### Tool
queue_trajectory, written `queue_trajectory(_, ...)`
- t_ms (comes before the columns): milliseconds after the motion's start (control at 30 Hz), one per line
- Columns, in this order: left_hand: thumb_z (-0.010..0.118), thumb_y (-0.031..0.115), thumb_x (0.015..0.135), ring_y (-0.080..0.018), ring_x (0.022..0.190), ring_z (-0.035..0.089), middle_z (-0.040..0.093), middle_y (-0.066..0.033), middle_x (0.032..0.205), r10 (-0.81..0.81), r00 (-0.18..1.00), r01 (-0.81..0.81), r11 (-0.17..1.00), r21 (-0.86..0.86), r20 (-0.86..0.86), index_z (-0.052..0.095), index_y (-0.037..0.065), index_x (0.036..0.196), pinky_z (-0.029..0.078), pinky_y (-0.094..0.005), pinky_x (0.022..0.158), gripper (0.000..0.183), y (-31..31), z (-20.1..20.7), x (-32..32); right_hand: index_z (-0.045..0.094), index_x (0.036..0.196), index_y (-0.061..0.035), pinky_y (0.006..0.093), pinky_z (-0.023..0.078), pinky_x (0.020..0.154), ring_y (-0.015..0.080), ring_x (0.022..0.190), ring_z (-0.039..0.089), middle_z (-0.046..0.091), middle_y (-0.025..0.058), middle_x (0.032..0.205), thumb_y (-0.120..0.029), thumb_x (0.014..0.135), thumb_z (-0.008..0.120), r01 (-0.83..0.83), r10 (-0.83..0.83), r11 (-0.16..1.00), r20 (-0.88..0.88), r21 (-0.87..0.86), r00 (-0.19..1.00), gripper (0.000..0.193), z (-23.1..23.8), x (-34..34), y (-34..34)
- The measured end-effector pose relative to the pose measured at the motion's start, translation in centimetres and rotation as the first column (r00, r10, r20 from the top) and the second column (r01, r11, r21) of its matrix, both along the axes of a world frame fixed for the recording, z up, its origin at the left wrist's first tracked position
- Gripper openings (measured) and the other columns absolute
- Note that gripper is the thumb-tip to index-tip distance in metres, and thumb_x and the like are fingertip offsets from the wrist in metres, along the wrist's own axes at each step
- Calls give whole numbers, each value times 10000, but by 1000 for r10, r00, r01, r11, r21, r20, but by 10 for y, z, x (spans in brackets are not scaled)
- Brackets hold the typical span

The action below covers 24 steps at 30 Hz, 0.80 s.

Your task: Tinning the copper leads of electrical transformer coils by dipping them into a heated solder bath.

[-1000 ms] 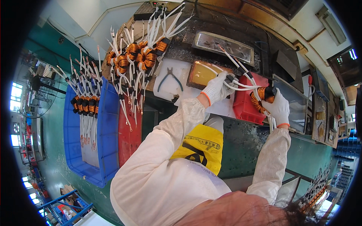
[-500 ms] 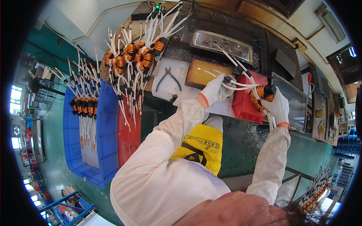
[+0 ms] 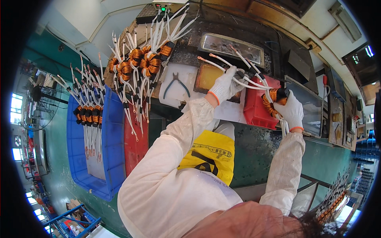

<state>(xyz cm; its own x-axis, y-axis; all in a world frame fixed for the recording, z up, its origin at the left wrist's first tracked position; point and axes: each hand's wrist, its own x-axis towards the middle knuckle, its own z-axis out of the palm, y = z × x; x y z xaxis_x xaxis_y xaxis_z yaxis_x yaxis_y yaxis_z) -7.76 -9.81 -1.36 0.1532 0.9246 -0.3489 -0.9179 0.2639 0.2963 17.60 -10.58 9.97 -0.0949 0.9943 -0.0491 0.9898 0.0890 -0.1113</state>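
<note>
My right hand, in a white glove, grips a copper-wound ring coil over a red bin. Several white sleeved leads run from the coil to the upper left. My left hand, also gloved, pinches those leads near their bare ends, above an orange-brown pad. Both sleeves are white and a yellow apron hangs below.
A heap of finished coils with white leads lies at the back left. More coils rest in a blue crate beside a red tray. Green-handled pliers lie on a white sheet. A metal tray sits behind.
My left hand has slid slightly along the leads; the coil and my right hand stay almost where they were.
</note>
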Motion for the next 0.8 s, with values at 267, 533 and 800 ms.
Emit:
queue_trajectory(267,588,134,1018,-246,958,699,704,-97,1015,68,996,-73,994,83,63,628,64,1066,606,-442,887,94,20,-15,14,580,1214,-44,459,572,836,407,974,708,726,221,1034,-437,734,766,103,-103,994,19,27,994,648,-7,-12,13)
queue_trajectory(533,621,67,983,-225,937,699,694,-75,1006,60,982,-55,998,36,-178,590,112,1087,615,-418,832,118,59,-2,10,597,1136,-18,443,582,819,386,943,726,734,218,1002,-386,762,755,141,-137,989,74,-41,988,549,7,-33,31)
queue_trajectory(800,627,62,982,-232,933,686,679,-82,966,11,985,-11,1000,1,-172,600,92,1035,603,-442,870,67,83,-11,3,615,1097,-1,449,583,808,391,934,727,735,230,988,-368,720,761,96,-89,994,105,-56,990,546,9,-32,48)
